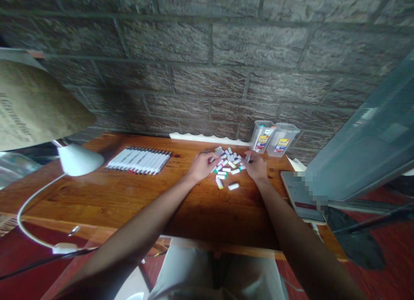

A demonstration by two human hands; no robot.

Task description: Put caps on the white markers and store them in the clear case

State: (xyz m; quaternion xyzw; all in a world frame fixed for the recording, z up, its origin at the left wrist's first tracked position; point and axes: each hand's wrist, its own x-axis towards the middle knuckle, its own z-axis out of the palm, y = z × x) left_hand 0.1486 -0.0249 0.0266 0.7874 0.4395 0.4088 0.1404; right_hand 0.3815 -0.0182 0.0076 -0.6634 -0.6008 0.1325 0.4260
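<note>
A loose pile of white marker caps (pixel 232 164) with coloured ends lies on the wooden table (pixel 129 205). At the pile's left side, my left hand (pixel 202 165) has its thumb and fingers closed together. Whatever sits between those fingertips is too small to make out. On the right of the pile my right hand (pixel 258 167) pinches a small whitish marker cap (pixel 247 158), partly covered by the fingers. Several white markers (pixel 139 160) lie side by side in a neat row farther left, with dark far ends and some reddish near ends.
Two clear plastic containers (pixel 283 139) with yellow labels stand at the back right by the stone wall (pixel 210 75). A phone-like device (pixel 300 196) lies on the right edge with a cable. A lamp (pixel 79 159) stands at the left. A white scalloped strip (pixel 207 139) runs along the wall.
</note>
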